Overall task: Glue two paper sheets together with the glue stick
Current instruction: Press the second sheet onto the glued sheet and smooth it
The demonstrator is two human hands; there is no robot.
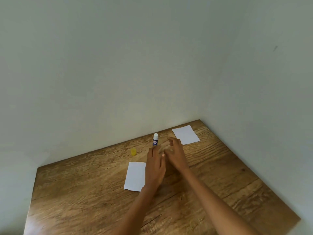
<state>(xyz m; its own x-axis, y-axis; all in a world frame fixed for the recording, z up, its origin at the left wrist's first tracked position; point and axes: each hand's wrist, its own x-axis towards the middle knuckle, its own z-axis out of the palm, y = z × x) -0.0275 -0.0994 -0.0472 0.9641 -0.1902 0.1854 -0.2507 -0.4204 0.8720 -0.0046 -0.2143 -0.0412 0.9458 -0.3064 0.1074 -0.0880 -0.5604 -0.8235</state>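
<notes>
Glue stick (155,139) stands upright and uncapped on the table (84,192), long axis vertical, just beyond my left hand (155,165), the nearer one; my right hand (175,154) hovers just beside, fingers loosely apart, blurred, holding nothing.

No text can be read anywhere: the glue stick (155,139) carries a blue label with a small red and white mark on it, but the print is too blurred and small to make out.
</notes>
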